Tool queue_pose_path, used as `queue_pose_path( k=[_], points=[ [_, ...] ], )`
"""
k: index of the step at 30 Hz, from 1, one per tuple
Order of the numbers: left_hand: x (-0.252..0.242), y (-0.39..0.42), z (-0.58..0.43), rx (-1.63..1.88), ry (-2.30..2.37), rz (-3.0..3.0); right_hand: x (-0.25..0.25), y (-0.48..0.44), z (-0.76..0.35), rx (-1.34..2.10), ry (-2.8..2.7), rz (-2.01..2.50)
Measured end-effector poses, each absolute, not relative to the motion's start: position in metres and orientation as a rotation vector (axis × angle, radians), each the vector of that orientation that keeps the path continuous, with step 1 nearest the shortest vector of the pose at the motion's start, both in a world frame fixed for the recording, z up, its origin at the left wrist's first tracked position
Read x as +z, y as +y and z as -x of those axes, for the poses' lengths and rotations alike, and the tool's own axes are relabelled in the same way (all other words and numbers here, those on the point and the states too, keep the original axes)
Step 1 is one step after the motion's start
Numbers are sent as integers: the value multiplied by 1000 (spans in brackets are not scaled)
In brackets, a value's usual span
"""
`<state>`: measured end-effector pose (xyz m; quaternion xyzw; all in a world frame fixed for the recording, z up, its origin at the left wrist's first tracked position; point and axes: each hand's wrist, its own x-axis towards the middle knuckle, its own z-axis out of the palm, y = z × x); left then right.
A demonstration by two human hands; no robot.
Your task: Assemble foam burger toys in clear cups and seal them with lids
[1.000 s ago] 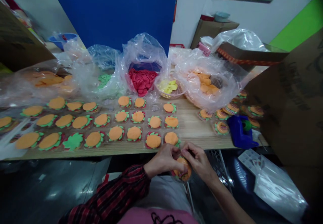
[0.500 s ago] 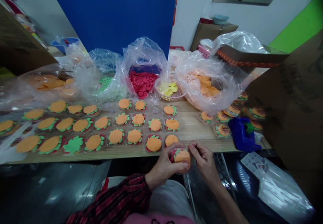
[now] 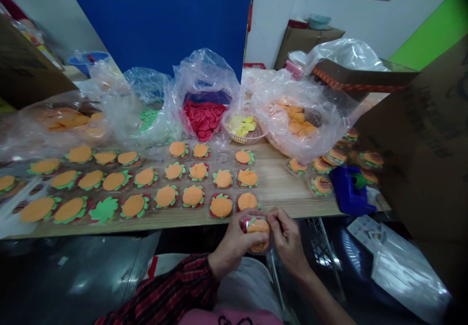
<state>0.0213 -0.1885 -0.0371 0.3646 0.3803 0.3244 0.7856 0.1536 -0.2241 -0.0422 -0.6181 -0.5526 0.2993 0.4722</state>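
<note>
In my left hand [image 3: 234, 242] is a toy burger in a clear plastic case [image 3: 258, 226], tilted, with an orange bun and green and red layers showing. My thumb lies across its front and the fingers wrap behind it. My right hand [image 3: 287, 234] is closed in a pinch at the case's upper right edge. Whatever is between its fingertips is too small to make out. Just beyond my hands, rows of similar burgers in open clear cases [image 3: 221, 206] cover the table's front. One case nearer the left shows a green lettuce piece [image 3: 105, 210] on top.
A blue tape dispenser [image 3: 351, 192] stands at the table's right end, near several finished-looking burgers [image 3: 321, 185]. Behind the rows are plastic bags of red pieces [image 3: 204, 118] and orange pieces [image 3: 298, 120], and a basket of yellow pieces [image 3: 244, 129]. A large cardboard box [image 3: 420, 154] rises at right.
Both hands and the cased burger have shifted slightly left in the picture. My right hand has come closer to the case. The rows on the table are unchanged.
</note>
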Motion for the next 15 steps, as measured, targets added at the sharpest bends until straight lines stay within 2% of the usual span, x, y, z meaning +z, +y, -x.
queue_pose_path(
  k=[8,11,15],
  points=[
    [-43,-189,-22,681,896,-768,-58,-230,-148,779,-1270,1530],
    [-38,-182,-18,606,839,-746,-53,-228,-158,909,-1204,1496],
    [-30,-169,-11,413,632,-615,-34,-223,-179,1154,-1303,1208]
  ],
)
